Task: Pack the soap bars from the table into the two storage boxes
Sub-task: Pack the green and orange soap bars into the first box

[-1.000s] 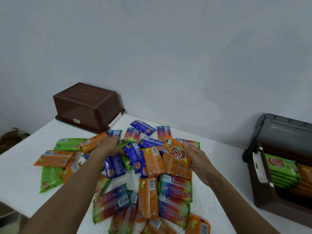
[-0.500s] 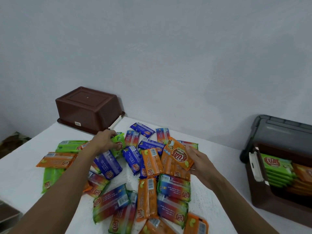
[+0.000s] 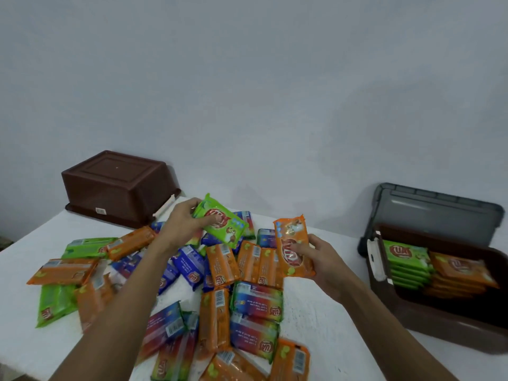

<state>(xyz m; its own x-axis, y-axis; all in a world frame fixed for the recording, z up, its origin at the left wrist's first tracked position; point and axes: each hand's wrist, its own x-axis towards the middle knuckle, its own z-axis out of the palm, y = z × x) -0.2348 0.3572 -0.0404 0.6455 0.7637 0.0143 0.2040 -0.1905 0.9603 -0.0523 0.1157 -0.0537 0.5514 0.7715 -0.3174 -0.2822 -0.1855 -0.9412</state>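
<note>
Several wrapped soap bars in orange, green, blue and rainbow colours lie scattered on the white table (image 3: 316, 320). My left hand (image 3: 182, 225) grips a green soap bar (image 3: 221, 221), raised above the pile. An orange soap bar (image 3: 294, 250) stands upright in the grip of my right hand (image 3: 319, 259), lifted off the table. At the right, an open brown storage box (image 3: 445, 325) holds stacked green bars (image 3: 406, 259) and orange bars (image 3: 459, 273). A second brown storage box (image 3: 115, 185) sits upside down at the back left.
The open box's grey lid (image 3: 437, 210) leans back against the pale wall. A white latch (image 3: 375, 257) hangs on that box's left end. The table's left edge drops off near the green bars.
My left hand has picked a green bar out of the pile and lifted it. My right hand has raised its orange bar off the pile and drawn it slightly to the right.
</note>
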